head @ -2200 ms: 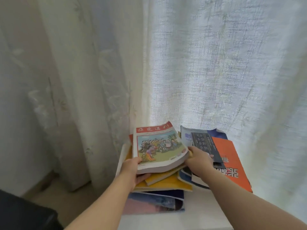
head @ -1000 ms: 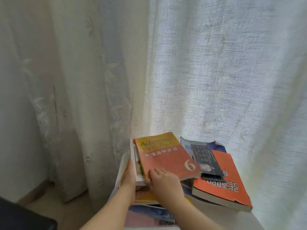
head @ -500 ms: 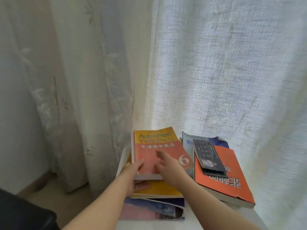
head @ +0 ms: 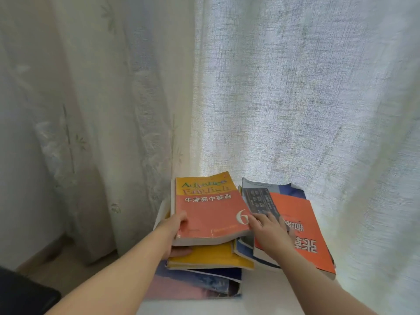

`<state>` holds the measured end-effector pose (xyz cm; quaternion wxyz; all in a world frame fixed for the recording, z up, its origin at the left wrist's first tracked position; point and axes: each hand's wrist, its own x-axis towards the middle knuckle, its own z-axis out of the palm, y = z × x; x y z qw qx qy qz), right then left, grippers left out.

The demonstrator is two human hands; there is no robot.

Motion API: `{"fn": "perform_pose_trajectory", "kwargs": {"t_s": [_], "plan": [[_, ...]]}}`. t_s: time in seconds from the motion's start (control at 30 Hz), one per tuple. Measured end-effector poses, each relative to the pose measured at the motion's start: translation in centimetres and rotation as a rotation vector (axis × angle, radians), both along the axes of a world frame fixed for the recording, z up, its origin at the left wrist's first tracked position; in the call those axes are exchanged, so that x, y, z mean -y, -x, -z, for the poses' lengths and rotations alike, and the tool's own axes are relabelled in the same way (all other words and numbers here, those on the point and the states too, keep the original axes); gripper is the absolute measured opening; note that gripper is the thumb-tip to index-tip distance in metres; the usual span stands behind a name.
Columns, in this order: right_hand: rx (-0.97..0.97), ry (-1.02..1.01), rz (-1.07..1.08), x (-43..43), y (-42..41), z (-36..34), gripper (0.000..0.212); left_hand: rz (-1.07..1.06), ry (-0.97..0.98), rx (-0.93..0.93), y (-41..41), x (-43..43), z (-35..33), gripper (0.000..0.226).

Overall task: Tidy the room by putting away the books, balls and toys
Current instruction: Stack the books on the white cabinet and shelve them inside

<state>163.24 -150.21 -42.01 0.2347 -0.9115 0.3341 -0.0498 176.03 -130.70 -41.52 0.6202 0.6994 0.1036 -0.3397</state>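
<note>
On the white surface, a paperback stack.
Your left hand clamps the glossy orange-and-yellow softcover book topping it, thumb above, fingers beneath; your right hand rests straight-fingered against its right edge.

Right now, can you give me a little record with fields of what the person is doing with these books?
Place: white surface before a pale curtain
Left hand: grips the near left corner of the English textbook, thumb on top
Right hand: fingers straight, at that textbook's right edge, by the dark booklet
Left pile: textbook on top, yellow book beneath
Right pile: dark booklet on an orange book
</note>
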Motion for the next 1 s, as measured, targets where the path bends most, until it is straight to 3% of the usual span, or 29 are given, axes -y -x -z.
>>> {"fn": "perform_pose_trajectory", "kwargs": {"t_s": [0.1,0.2,0.3,0.37,0.43,0.57,0.67,0.77,1.0], "plan": [[0.016,0.001,-0.025,0.2,0.6,0.0,0.042,-0.002,-0.020,0.075,-0.3,1.0,-0.2,0.050],[0.021,-0.003,-0.020,0.0,0.7,0.1,0.041,-0.121,-0.125,0.369,-0.2,2.1,0.8,0.053],[0.153,-0.094,0.075,-0.3,0.8,-0.8,0.041,-0.095,-0.117,0.621,1.1,1.8,0.6,0.036],[0.282,-0.122,0.113,-0.4,0.1,-2.1,0.049,-0.102,-0.012,0.702,1.5,1.1,-0.1,0.027],[0.402,-0.254,0.062,-0.3,-0.9,-3.5,0.054,-0.121,0.154,0.742,2.1,0.5,-1.2,0.024],[0.675,-0.897,-0.034,-0.2,-3.0,-6.7,0.046,-0.167,0.406,0.767,2.8,0.4,-3.9,0.015],[0.806,-0.932,-0.118,-0.1,-3.4,-8.5,0.019,-0.117,0.413,0.842,2.3,0.3,-5.4,0.025],[0.901,-0.897,-0.142,-0.8,-3.4,-7.9,0.025,-0.057,0.402,0.865,1.1,0.2,-6.1,0.033],[0.874,-0.907,-0.185,-2.2,-3.6,-7.5,0.032,-0.106,0.483,0.826,-0.2,0.6,-7.7,0.031]]}}
